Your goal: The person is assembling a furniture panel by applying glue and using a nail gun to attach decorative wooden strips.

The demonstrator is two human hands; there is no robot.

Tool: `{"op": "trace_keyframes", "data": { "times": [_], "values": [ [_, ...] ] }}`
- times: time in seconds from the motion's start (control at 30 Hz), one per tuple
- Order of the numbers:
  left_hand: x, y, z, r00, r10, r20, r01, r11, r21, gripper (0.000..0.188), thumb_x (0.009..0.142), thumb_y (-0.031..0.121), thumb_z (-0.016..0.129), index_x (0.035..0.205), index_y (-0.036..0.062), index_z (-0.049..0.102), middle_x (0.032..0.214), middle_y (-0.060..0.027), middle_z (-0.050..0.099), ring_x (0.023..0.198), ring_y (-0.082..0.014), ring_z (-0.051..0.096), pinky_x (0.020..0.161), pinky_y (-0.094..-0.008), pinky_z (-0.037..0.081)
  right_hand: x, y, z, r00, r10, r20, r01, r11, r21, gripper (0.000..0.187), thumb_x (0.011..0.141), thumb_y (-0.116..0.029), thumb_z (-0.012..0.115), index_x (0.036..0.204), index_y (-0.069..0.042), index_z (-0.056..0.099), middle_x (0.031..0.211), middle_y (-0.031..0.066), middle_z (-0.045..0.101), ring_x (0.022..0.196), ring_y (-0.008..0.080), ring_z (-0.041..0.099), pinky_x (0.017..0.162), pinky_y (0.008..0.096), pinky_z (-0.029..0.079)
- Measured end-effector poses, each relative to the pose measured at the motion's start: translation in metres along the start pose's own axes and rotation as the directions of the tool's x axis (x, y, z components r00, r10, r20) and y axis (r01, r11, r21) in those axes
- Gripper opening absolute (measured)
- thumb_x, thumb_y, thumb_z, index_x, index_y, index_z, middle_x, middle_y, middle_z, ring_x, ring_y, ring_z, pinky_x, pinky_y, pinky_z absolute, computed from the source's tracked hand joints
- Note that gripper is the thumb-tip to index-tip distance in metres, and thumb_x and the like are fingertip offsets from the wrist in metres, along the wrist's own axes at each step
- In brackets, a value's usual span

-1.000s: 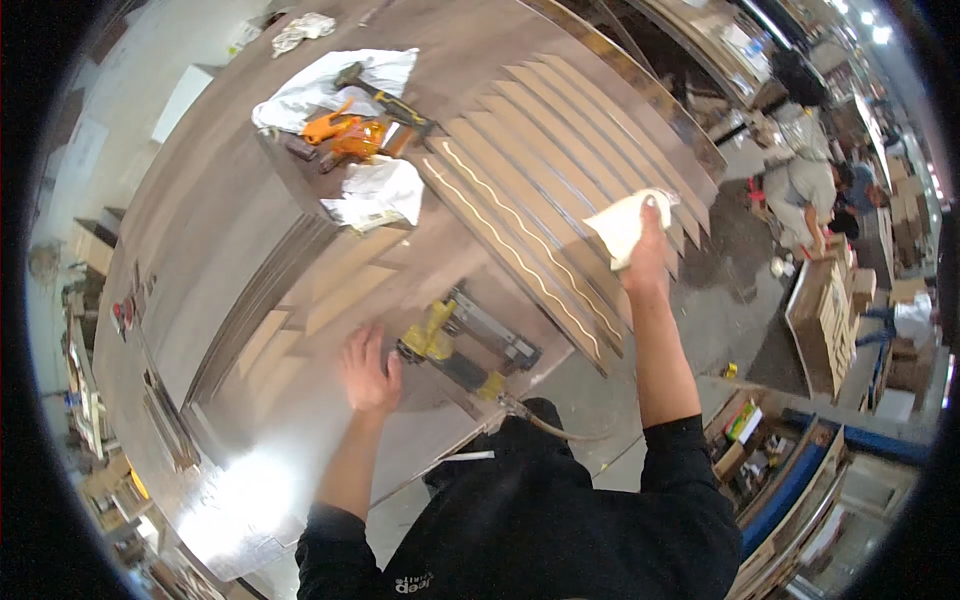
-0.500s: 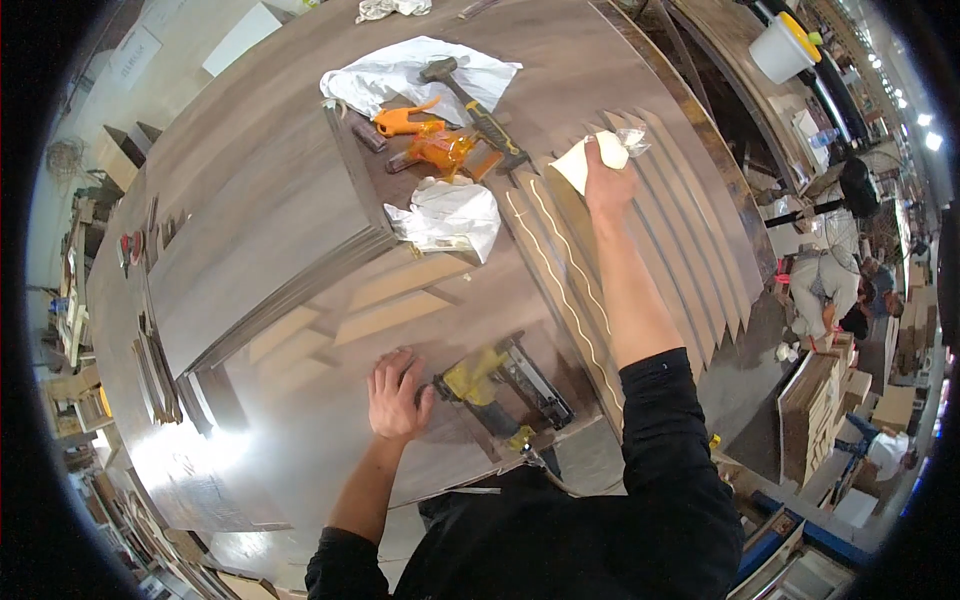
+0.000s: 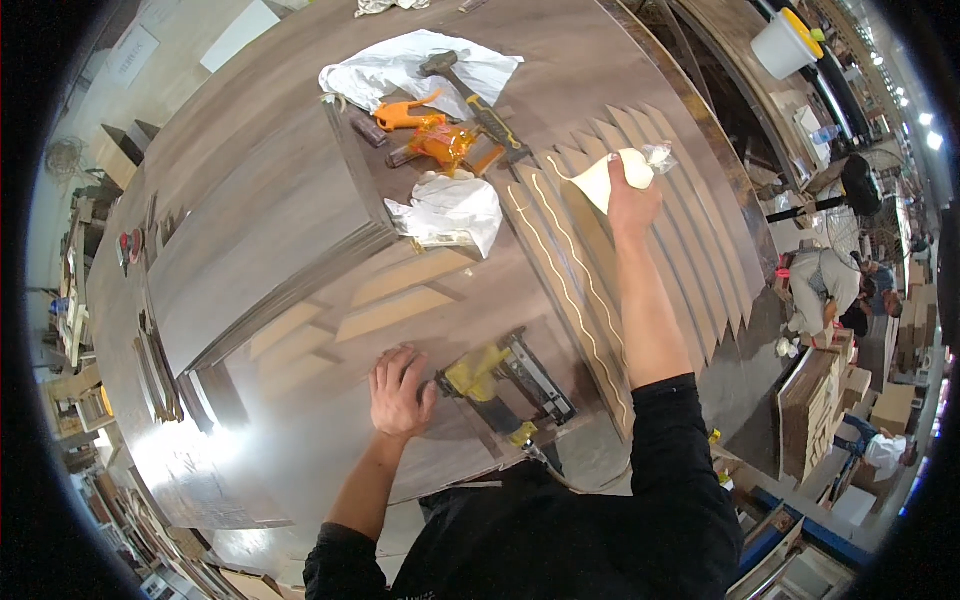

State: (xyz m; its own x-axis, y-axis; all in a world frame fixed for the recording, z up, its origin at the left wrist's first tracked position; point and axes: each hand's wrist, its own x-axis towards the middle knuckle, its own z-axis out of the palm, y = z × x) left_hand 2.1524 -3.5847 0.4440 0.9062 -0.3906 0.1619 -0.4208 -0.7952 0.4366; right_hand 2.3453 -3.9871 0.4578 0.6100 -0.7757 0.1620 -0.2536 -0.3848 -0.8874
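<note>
My right hand (image 3: 634, 208) is closed around a cream-coloured glue bag (image 3: 597, 184), a cone whose tip points left to the far end of a wooden strip. A short glue line runs from the tip. Two wavy cream glue beads (image 3: 566, 290) lie along the strips to its left. More strips (image 3: 692, 225) with pointed ends lie side by side under and right of my right forearm. My left hand (image 3: 400, 392) rests on the tabletop (image 3: 330, 440), fingers stretched out, holding nothing. Just right of it lies a yellow and black nail gun (image 3: 478, 375) with a hose.
A hammer (image 3: 475, 105) and an orange air blow gun (image 3: 408, 115) lie by a white cloth (image 3: 350, 78). Near them is a crumpled white bag (image 3: 455, 210). A stack of large panels (image 3: 270, 220) covers the left side. Other people (image 3: 825, 285) work at far right.
My right hand and the glue bag have shifted right and slightly nearer. A fresh glue line shows at the tip. My left hand stays in place.
</note>
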Motion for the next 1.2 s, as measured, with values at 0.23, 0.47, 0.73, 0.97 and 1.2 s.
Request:
{"op": "trace_keyframes", "data": {
  "times": [0.23,0.47,0.73,0.97,1.2],
  "values": [
    [-0.004,0.002,0.003,1.000,-0.010,0.024,0.009,0.999,0.047,0.049,0.080,0.020,0.066,0.127,0.0063,0.061,0.133,-0.0143,0.055,0.126,-0.0377,0.050,0.107,-0.0541,0.039,-0.017,0.027,-0.045,0.997,0.032,-0.073,-0.026,0.996,0.085,0.037,0.081,-0.030,0.081,0.096,0.002,0.074,0.089,0.0153,0.075,0.084,0.0261,0.073,0.078,0.0376,0.054],
    [-0.007,0.001,0.006,1.000,0.005,0.030,-0.005,1.000,-0.004,0.047,0.086,0.018,0.059,0.132,0.0052,0.058,0.139,-0.0163,0.051,0.129,-0.0395,0.046,0.108,-0.0527,0.035,-0.057,0.046,-0.112,0.997,0.060,-0.042,-0.057,0.996,0.073,0.034,0.082,-0.025,0.080,0.098,0.004,0.074,0.090,0.0135,0.076,0.083,0.0208,0.072,0.077,0.0356,0.054],
    [-0.009,0.001,0.008,0.998,-0.006,0.062,0.006,1.000,-0.008,0.047,0.088,0.016,0.059,0.134,0.0053,0.056,0.140,-0.0173,0.050,0.130,-0.0408,0.045,0.110,-0.0525,0.035,-0.104,0.074,-0.190,0.991,0.081,-0.110,-0.067,0.990,0.123,0.028,0.082,-0.017,0.081,0.098,0.005,0.073,0.089,0.0107,0.075,0.079,0.0153,0.069,0.073,0.0308,0.054],
    [-0.011,0.001,0.011,0.999,-0.001,0.050,0.003,1.000,-0.025,0.047,0.092,0.018,0.055,0.137,0.0061,0.054,0.141,-0.0166,0.050,0.132,-0.0389,0.044,0.112,-0.0517,0.033,-0.135,0.106,-0.249,0.983,0.052,-0.175,-0.047,0.998,0.031,0.033,0.083,-0.021,0.081,0.104,0.002,0.071,0.090,0.0081,0.074,0.083,0.0145,0.068,0.077,0.0317,0.053],
    [-0.014,-0.003,0.013,0.997,0.034,0.073,-0.038,0.997,0.062,0.048,0.097,0.025,0.054,0.141,0.0053,0.052,0.144,-0.0188,0.048,0.132,-0.0396,0.044,0.112,-0.0510,0.034,-0.164,0.115,-0.294,0.976,0.104,-0.193,-0.113,0.993,-0.037,0.027,0.083,-0.024,0.082,0.096,0.000,0.075,0.085,0.0059,0.074,0.078,0.0136,0.067,0.075,0.0317,0.053]
  ]
}}
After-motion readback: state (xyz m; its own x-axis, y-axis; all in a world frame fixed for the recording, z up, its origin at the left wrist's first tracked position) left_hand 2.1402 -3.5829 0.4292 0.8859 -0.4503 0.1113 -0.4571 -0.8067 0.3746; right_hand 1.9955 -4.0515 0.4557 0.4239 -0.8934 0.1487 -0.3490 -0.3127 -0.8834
